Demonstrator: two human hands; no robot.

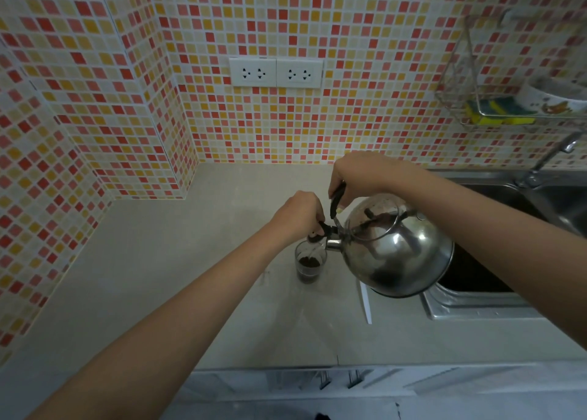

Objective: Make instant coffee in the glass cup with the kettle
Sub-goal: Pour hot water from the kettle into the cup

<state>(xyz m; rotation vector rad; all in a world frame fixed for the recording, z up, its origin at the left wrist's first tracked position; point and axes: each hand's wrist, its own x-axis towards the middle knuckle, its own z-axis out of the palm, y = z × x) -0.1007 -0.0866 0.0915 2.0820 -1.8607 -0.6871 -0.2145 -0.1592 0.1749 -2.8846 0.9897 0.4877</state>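
A shiny steel kettle (397,248) hangs tilted above the counter, its spout pointing left over a small glass cup (309,265). The cup stands on the counter and holds dark brown coffee at its bottom. My right hand (359,178) grips the kettle's black handle from above. My left hand (300,214) pinches the black spout cap (319,232), holding it lifted off the spout just above the cup's rim. A thin stream seems to fall from the spout into the cup.
A beige counter (190,276) runs to tiled walls at left and back. A steel sink (495,295) with a tap (549,162) lies right of the kettle. A white strip (365,302) lies beside the sink. Wall sockets (276,71) and a wire rack (514,108) hang above.
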